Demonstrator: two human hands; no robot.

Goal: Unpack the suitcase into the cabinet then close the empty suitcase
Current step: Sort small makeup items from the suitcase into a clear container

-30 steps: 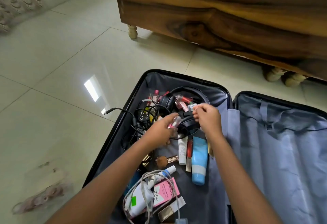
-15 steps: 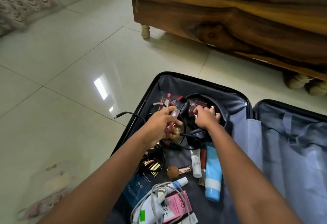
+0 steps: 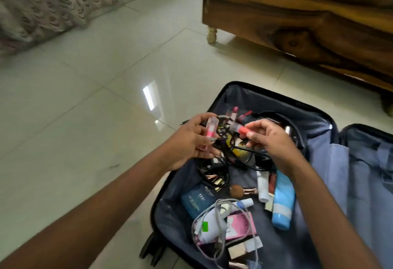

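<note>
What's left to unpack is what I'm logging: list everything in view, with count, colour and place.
suitcase: one, black with grey lining, open on the floor
wooden cabinet: one, brown, beyond the suitcase
black cables: a tangle, black, suitcase's far end
blue tube: one, light blue, lying in the suitcase
white tube: one, white, beside the blue tube
makeup brush: one, brown head, mid-suitcase
dark blue box: one, navy, left of the brush
pink box: one, pink, near end
grey cable: one, grey, looped over the pink box
pink bottle: one, pink, in the left hand
lip gloss tube: one, coral, pinched by the right hand
</note>
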